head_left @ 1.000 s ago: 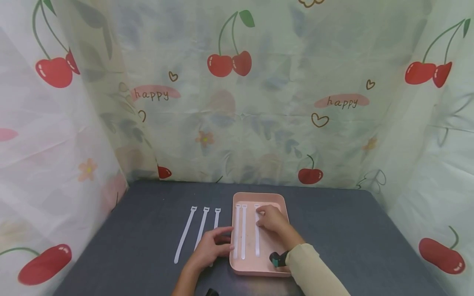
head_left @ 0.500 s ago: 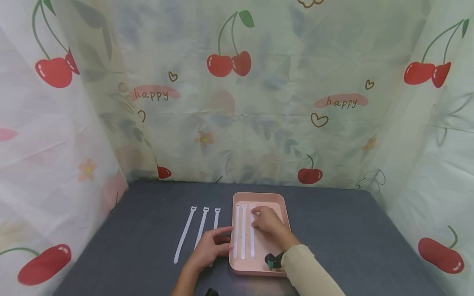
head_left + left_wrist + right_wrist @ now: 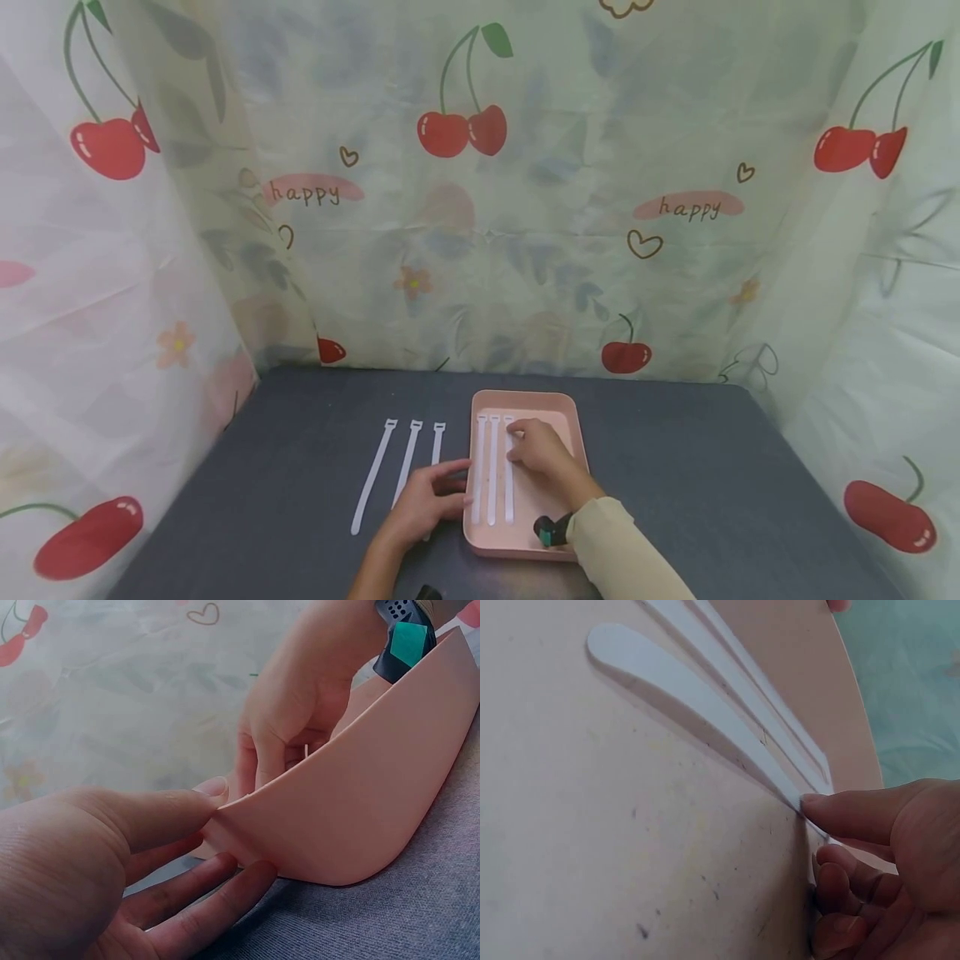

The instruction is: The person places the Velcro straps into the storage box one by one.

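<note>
In the head view, my right hand [image 3: 542, 450] is inside the pink tray [image 3: 517, 552], its thumb and fingers pinching a white cable tie [image 3: 510, 496] with a slotted head. The right wrist view shows this tie's rounded tail [image 3: 630, 656] curving above the tray floor. Two more white cable ties [image 3: 492, 479] lie parallel just left of it, close to the tray's left wall. Outside that wall is my left hand [image 3: 423, 504]. Its thumb rests at the rim and its fingertips touch the outer wall [image 3: 337, 817] in the left wrist view.
Left of the tray, three white cable ties [image 3: 372, 479] lie on the dark grey table [image 3: 300, 467], partly behind my left hand. A cherry-print curtain [image 3: 480, 250] encloses the back and sides. A black strap with a green patch [image 3: 553, 531] is on my right wrist.
My right hand has slid the pinched cable tie leftward across the tray, up beside the other two. Most of that shift came earlier, with little in the last half second. My left hand stays put.
</note>
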### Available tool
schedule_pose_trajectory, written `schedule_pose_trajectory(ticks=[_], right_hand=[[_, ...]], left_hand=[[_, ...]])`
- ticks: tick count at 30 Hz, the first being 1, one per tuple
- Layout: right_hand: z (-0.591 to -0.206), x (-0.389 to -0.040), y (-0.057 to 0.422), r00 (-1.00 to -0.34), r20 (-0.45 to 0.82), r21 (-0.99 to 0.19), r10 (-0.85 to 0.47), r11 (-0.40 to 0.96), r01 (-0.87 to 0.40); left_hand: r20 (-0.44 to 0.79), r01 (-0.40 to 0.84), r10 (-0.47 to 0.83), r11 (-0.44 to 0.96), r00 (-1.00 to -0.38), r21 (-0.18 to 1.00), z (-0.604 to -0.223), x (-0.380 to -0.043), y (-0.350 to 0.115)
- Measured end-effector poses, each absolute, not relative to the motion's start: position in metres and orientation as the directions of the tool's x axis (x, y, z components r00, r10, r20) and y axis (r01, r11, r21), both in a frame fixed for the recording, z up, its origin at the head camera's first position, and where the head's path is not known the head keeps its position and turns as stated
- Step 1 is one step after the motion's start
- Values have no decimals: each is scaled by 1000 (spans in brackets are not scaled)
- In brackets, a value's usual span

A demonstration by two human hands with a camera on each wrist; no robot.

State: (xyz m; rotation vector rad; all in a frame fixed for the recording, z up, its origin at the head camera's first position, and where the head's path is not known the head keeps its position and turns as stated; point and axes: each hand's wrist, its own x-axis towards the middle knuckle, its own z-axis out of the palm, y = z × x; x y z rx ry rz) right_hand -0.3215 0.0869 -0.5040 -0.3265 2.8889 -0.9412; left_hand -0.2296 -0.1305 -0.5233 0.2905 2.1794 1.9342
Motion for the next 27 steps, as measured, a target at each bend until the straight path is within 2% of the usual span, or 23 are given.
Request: schedule_pose_trajectory(ticks=[14, 21, 27], right_hand=[[-490, -326, 99, -971, 6, -623, -240, 758, -192], [-475, -325, 111, -957, 93, -687, -276, 678, -263], [-454, -320, 124, -978, 59, -682, -202, 707, -187]], left_hand=[[-34, -7, 285, 98, -958, 995, -521, -230, -128], [-31, -4, 272, 101, -962, 995, -522, -230, -129], [-24, 5, 267, 110, -963, 994, -524, -229, -128]])
